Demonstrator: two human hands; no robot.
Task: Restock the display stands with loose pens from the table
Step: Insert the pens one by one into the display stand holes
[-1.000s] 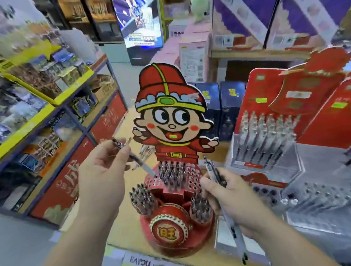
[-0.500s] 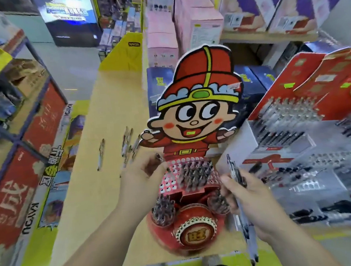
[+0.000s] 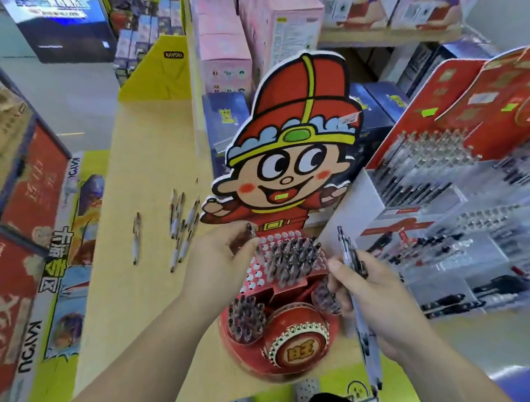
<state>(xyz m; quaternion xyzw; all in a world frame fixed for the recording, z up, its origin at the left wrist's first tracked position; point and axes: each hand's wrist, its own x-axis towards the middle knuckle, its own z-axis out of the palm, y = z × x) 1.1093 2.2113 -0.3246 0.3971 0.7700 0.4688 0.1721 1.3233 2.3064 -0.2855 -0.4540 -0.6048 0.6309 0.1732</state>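
A red cartoon-figure pen stand (image 3: 298, 322) sits on the wooden table (image 3: 132, 306) in front of me, its holed tiers holding several pens. My left hand (image 3: 221, 264) pinches one pen (image 3: 251, 230) upright over the upper tier's left side. My right hand (image 3: 365, 297) grips a few long pens (image 3: 364, 329) just right of the stand. Several loose pens (image 3: 180, 229) lie on the table to the left.
Red and white pen display racks (image 3: 447, 193) fill the right side. Blue and pink boxes (image 3: 223, 55) stand behind the cartoon stand. A shelving unit (image 3: 18, 188) with red panels lines the aisle on the left.
My left hand came down from mid-air with its pen to the stand's upper tier. The view swung left and lower, revealing the loose pens. My right hand kept its pens.
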